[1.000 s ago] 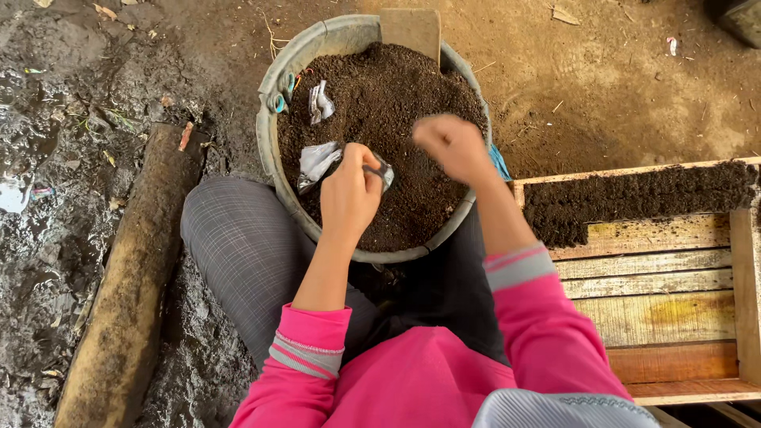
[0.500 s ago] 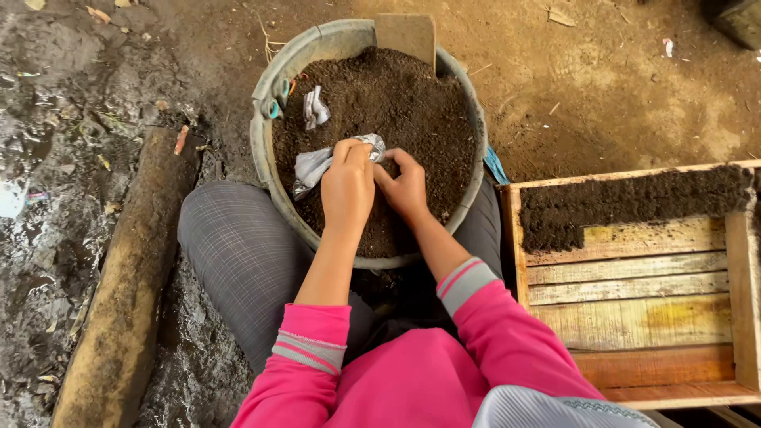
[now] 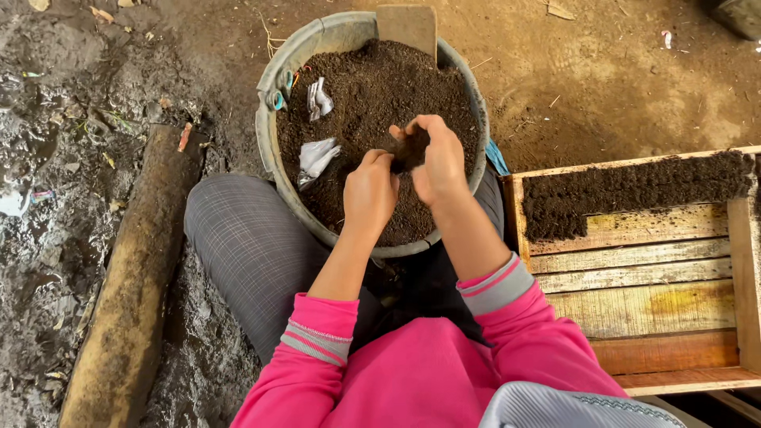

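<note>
Over the soil-filled basin (image 3: 273, 135), the left hand (image 3: 370, 192) and right hand (image 3: 438, 161) meet, fingers pinching a small dark soil-filled bag (image 3: 407, 150) between them, a wooden crate (image 3: 634, 269) just beside.

Pink sleeves (image 3: 507, 333), grey checked trousers (image 3: 246, 254), dark brown soil (image 3: 372, 87)

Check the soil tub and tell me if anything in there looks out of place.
Yes. Two crumpled silvery scraps of wrapper lie on the dark soil inside the round grey tub, left of the hands, and a pair of teal-handled scissors rests against the tub's left rim. They stand out as foreign among the soil.
</note>
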